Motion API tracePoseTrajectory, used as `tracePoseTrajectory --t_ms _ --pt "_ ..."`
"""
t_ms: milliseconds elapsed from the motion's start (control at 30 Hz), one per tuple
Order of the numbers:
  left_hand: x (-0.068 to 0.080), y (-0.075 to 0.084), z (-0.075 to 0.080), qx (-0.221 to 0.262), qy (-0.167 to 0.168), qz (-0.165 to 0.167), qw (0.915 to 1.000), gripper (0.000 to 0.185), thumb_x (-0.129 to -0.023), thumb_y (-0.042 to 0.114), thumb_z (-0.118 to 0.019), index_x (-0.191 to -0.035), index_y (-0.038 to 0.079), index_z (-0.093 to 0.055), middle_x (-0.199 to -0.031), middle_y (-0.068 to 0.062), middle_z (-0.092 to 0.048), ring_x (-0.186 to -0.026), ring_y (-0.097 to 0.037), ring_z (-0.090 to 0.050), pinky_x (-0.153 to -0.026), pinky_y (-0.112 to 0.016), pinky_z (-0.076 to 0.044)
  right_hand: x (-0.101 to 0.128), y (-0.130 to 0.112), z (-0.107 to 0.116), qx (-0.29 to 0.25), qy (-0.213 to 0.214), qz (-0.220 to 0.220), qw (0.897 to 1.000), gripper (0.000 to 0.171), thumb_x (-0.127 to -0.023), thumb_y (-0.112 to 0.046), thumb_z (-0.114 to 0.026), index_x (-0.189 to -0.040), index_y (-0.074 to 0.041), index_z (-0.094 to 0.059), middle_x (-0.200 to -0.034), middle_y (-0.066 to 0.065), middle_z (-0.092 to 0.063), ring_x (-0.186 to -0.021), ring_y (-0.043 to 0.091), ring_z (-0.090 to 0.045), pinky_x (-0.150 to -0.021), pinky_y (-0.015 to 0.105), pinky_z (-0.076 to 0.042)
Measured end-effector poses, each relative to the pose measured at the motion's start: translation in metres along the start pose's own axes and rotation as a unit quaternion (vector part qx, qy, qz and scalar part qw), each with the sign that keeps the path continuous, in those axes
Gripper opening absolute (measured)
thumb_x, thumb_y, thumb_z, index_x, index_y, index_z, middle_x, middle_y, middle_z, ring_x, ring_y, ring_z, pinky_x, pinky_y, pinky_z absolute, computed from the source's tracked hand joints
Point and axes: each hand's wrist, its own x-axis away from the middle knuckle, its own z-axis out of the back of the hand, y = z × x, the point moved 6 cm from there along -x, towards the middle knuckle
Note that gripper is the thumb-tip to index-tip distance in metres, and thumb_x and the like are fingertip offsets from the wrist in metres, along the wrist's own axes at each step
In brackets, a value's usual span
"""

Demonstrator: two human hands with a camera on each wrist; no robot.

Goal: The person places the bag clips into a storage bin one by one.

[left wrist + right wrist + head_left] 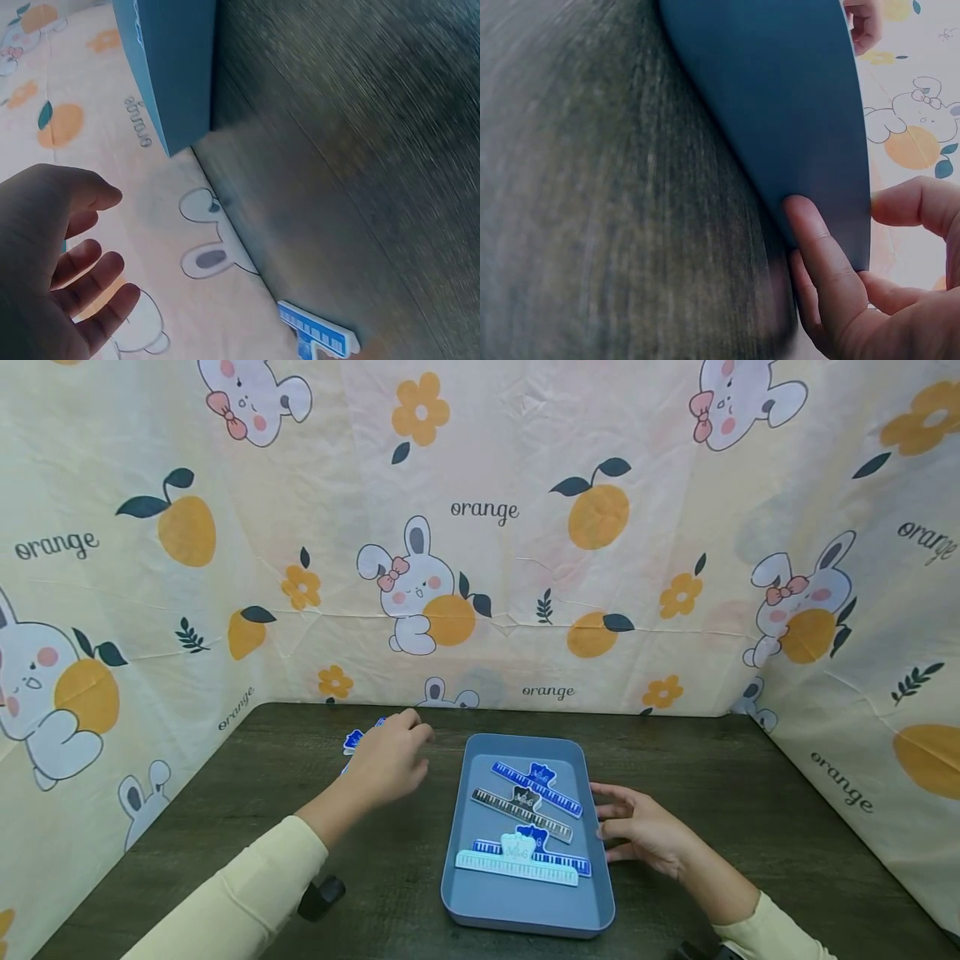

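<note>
A blue tray (525, 912) stands on the dark table, with several long ruler-marked clips lying in it: a blue clip (542, 789) at the top, a black clip (517, 811) below it, and a light mint clip (517, 866) overlapping another blue clip (573, 864). My right hand (637, 828) touches the tray's right side, its fingers against the outer wall (780, 97). Left of the tray, my left hand (390, 756) is above the table with loosely bent fingers and nothing in them. Beside it lies a blue-and-white clip (352, 742), partly hidden by the hand in the head view.
The dark wooden table (225, 793) meets a printed curtain (510, 568) with rabbits and oranges at the back and both sides. Part of a blue clip (319, 330) shows on the table near its edge in the left wrist view.
</note>
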Motion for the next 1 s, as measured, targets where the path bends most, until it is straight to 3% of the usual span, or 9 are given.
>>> tracePoseTrajectory --t_ms 467,667,1000 --pt "0.004 -0.038 -0.014 -0.001 -0.003 0.069 0.9976 0.022 -0.077 0.009 -0.076 -0.098 0.008 -0.069 -0.089 -0.005 -0.054 -0.073 -0.021 -0.052 -0.053 -0.034 -0.046 0.001 0.0 0.0 -0.003 -0.001 0.0 1.0 0.081 -0.082 0.005 -0.063 -0.151 0.003 -0.019 -0.129 0.027 -0.053 -0.09 0.026 -0.065 -0.073 0.046 -0.058" --pt "0.005 -0.048 -0.017 0.005 0.001 0.083 0.9966 0.019 -0.076 0.006 -0.073 -0.095 0.009 -0.069 -0.086 -0.004 -0.052 -0.069 -0.019 -0.049 -0.05 -0.033 -0.044 0.0 0.001 0.001 -0.007 -0.004 -0.003 1.0 0.081 -0.083 0.006 -0.063 -0.151 0.002 -0.019 -0.13 0.028 -0.053 -0.091 0.027 -0.065 -0.074 0.047 -0.057" --pt "0.003 -0.062 -0.029 0.0 -0.024 0.118 0.9927 0.021 -0.076 0.007 -0.074 -0.097 0.008 -0.07 -0.089 -0.007 -0.055 -0.077 -0.024 -0.056 -0.056 -0.039 -0.05 0.0 0.001 0.001 -0.009 -0.002 -0.005 1.0 0.081 -0.083 0.006 -0.063 -0.151 0.002 -0.02 -0.129 0.027 -0.053 -0.092 0.027 -0.065 -0.074 0.047 -0.057"
